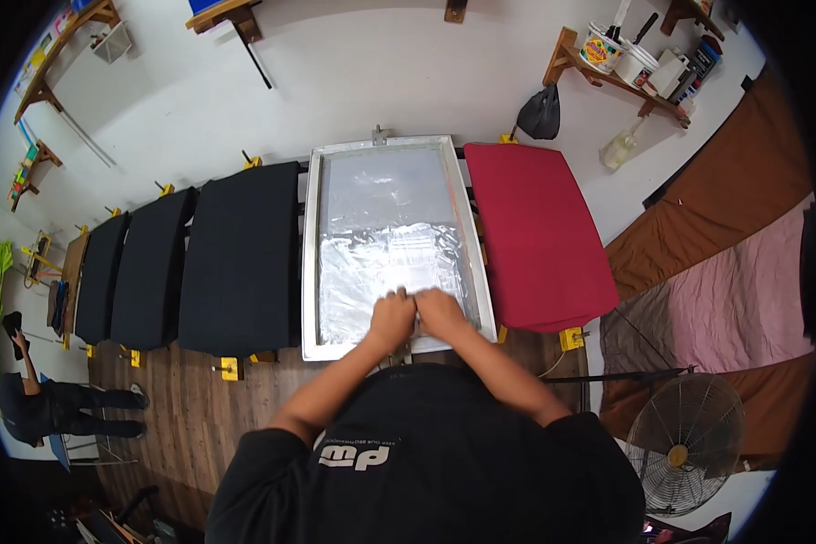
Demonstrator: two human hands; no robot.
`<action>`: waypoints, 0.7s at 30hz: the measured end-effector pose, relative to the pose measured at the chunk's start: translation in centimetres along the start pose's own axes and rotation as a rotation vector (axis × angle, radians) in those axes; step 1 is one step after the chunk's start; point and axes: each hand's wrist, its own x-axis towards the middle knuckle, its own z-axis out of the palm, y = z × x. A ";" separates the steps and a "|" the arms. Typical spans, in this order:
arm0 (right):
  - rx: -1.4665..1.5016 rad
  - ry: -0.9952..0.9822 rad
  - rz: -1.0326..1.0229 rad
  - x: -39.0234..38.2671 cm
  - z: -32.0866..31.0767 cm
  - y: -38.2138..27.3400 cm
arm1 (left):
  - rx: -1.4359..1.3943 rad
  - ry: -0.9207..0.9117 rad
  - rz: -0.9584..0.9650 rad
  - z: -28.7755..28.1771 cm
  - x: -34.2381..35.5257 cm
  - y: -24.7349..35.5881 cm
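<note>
A screen-printing frame (311,263) with a pale metal rim lies lengthwise in front of me. The far half of its mesh (363,186) looks grey; a shiny, wrinkled film-like layer (349,272) covers the near half. Over the near end, my left hand (393,319) and my right hand (441,314) come together almost knuckle to knuckle. Both have their fingers curled closed. Whatever they grip is hidden beneath them. To the right lies a red cloth-covered platen (539,236), and close on the left a black cloth-covered one (242,258).
More black-covered platens (154,272) run off to the left on yellow brackets (231,368). A person (41,399) stands at far left, holding something dark. A large fan (678,453) is at lower right, near hanging brown and pink cloth (734,290). Tubs (601,50) sit on a wall shelf.
</note>
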 end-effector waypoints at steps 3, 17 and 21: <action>0.044 0.007 -0.093 -3.4 0.0 -0.8 | -0.046 -0.029 0.038 -0.5 -2.7 1.5; 0.001 -0.063 -0.019 5.0 -3.1 1.6 | -0.003 -0.139 -0.037 -1.7 5.4 -3.0; 0.020 -0.169 -0.019 1.4 -2.5 0.7 | -0.071 -0.222 0.019 -1.7 2.2 -1.7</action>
